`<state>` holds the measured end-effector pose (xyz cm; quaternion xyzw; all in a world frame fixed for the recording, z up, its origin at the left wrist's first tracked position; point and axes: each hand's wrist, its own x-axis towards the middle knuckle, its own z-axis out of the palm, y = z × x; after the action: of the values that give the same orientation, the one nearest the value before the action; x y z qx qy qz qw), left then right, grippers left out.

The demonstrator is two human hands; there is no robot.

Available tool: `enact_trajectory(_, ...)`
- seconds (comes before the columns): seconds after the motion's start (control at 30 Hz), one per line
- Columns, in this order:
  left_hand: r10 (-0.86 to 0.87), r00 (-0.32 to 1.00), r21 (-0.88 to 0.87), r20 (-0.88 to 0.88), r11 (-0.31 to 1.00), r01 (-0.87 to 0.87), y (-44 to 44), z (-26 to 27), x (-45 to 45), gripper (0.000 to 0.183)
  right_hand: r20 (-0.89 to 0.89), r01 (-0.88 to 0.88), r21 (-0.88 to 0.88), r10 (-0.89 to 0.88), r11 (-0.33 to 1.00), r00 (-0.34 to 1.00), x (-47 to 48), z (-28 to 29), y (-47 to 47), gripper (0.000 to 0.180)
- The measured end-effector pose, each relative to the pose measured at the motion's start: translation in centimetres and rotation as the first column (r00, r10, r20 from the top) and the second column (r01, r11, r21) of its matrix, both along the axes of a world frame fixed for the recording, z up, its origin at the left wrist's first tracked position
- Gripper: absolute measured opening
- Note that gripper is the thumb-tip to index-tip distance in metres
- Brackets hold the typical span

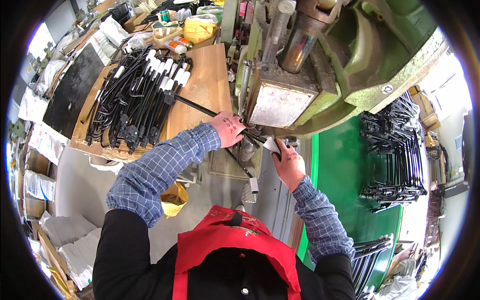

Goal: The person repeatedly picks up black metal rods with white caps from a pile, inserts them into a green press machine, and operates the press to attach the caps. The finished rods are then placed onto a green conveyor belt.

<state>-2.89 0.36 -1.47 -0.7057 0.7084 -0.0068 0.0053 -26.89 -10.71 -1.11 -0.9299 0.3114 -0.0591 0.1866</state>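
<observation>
My left hand [227, 129], in a pink glove bearing writing, grips a black metal tube frame [197, 106] at the press. One end of the frame, with a black plastic joint [169, 97], reaches left over the wooden board. My right hand [289, 165], gloved alike, pinches the other end by a white sleeve [270, 145] between thumb and fingers. A second black leg [238, 163] slants down towards me and ends in another white-sleeved tip [254, 184]. Just above my hands is the press's ram block [281, 105]; the frame's contact with the tooling is partly hidden.
The green press body [375, 48] fills the upper right. Many black tube parts [138, 97] with white sleeves pile on a wooden board [202, 75] at left. Right of me runs a green conveyor belt [333, 161] with stacked black frames [397, 157]. A yellow bag [174, 198] stands below.
</observation>
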Motion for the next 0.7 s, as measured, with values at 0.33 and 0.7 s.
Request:
enact_trajectory(0.33,-0.062,0.998,0.005,0.030,0.998,0.062,-0.6,-1.2,2.1,0.048,-0.041,0.066,0.026,-0.064,0.998,0.997,0.8,-0.1,1.5,0.049)
enact_trajectory(0.7,-0.044,0.999,0.217,-0.001,0.975,0.043,-1.8,0.6,1.3,0.056,-0.109,0.094,-0.026,-0.096,0.995,0.989,1.3,-2.1,3.0,0.055)
